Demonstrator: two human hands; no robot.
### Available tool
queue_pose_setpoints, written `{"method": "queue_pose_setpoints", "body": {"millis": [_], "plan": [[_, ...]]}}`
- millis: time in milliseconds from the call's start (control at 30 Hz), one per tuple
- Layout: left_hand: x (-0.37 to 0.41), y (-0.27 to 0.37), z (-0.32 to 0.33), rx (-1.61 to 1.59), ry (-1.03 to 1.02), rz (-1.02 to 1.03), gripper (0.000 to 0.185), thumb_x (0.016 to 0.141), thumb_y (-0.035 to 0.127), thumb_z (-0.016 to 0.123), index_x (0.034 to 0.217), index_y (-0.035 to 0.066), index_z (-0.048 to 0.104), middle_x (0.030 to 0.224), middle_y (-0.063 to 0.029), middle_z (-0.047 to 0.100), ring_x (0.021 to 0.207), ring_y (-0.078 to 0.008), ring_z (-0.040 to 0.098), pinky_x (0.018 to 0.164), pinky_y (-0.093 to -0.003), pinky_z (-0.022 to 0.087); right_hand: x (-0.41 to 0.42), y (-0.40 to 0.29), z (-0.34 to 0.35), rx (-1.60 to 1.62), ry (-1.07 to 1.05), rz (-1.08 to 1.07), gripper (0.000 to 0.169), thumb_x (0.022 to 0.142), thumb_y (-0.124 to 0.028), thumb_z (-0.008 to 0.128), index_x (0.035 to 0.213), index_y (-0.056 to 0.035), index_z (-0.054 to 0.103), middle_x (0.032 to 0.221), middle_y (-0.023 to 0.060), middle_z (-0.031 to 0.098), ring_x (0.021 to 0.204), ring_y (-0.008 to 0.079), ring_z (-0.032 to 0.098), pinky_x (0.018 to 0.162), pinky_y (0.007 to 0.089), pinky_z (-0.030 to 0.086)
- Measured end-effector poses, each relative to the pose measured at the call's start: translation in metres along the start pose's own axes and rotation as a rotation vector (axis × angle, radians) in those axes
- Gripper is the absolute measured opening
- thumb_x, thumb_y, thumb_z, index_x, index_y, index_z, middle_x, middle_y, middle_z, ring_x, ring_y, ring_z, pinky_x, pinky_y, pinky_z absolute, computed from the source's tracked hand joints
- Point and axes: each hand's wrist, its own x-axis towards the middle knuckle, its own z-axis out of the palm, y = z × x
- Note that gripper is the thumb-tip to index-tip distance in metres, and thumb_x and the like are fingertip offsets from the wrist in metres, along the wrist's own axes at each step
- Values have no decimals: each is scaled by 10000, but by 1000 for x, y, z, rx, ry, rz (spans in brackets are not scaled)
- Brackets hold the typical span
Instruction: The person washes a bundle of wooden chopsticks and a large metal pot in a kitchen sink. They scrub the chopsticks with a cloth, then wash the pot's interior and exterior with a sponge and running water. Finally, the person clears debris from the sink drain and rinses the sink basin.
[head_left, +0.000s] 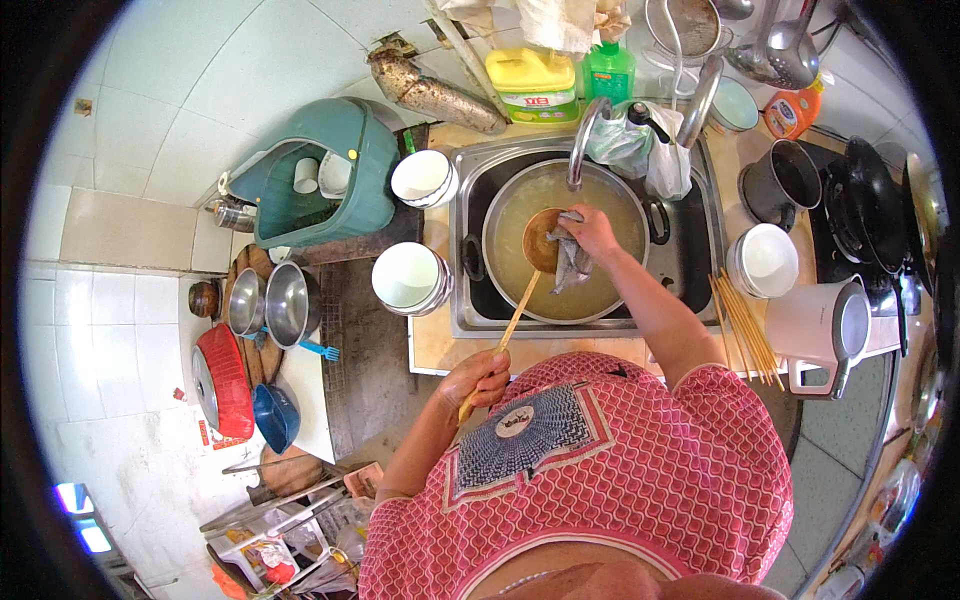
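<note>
My left hand (480, 379) is closed around the pale handle of a ladle (541, 247), whose round brown bowl lies over a large metal pot (491, 277). In my right hand (592, 231) is a crumpled grey cloth (574, 266), pressed at the right rim of the ladle's bowl. Cloudy yellowish water fills the pot, which stands in a stainless steel sink (465, 328). Above the pot's far side hangs the curved faucet (579, 150).
Stacked bowls (409, 277) stand left of the sink, with more bowls (766, 262) at the right. Chopsticks (746, 330) lie by the sink's right edge, near a pink electric kettle (814, 337). Detergent jugs (531, 86) line the back. A green dish container (367, 180) stands left.
</note>
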Motion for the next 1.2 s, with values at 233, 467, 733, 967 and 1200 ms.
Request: {"method": "queue_pose_setpoints", "body": {"millis": [233,467,733,967,1200], "plan": [[33,2,-6,37,-69,8,287,913,295,441,698,123,362,463,36,323,299,-76,274,297,-209,218,-33,19,59,1216,211,789,170,862,-155,535,1007,-69,562,856,82,619,750,239,611,660,422,517],[57,-6,-31,854,216,175,334,896,340,454,752,45,394,519,-44,417,421,-185,437,407,-321,359,-49,-29,31,869,-192,750,157,803,-58,584,953,-24,551,820,107,601,681,241,621,594,372,543],[69,-9,-18,1571,524,385,311,870,305,456,831,-3,447,728,-262,566,731,-438,554,627,-517,419,-76,-16,-2,541,-212,458,377,727,-124,638,1047,25,507,915,106,579,875,214,575,732,338,459],[82,-11,20,1706,476,388,307,854,322,491,862,16,461,717,-235,579,706,-428,559,608,-499,421,-96,-23,-18,627,-107,345,319,843,-222,527,1067,0,477,955,113,584,922,204,544,828,328,416],[85,-4,22,1272,150,782,376,873,254,524,1132,-9,452,759,-117,575,665,-168,566,605,-297,454,-87,-62,-92,1006,257,260,245,914,-232,426,1059,-39,464,774,86,563,621,191,542,578,329,485]]}}
